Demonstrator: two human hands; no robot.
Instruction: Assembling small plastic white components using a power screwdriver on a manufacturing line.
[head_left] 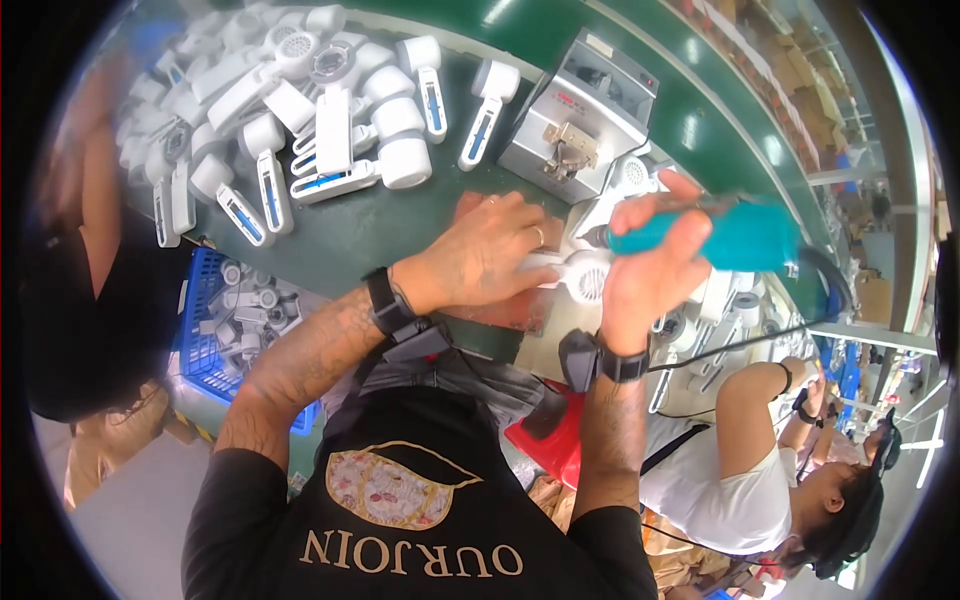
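Observation:
My left hand [482, 252] is closed around the handle of a small white handheld fan [586, 278], whose round grille end points right. The fan lies low over the work surface, and my fingers hide most of its handle. In my right hand [645, 275] is a teal electric screwdriver [735, 240], slightly blurred and held sideways. Its tip points left, just above the fan's grille; whether it touches the fan I cannot tell.
A grey metal screw feeder [580, 115] stands beyond my hands. White fans [330, 130] are heaped at the far left of the green table [400, 230]. A blue basket [210, 350] holds white parts. A black cable [740, 347] runs right. People sit at both sides.

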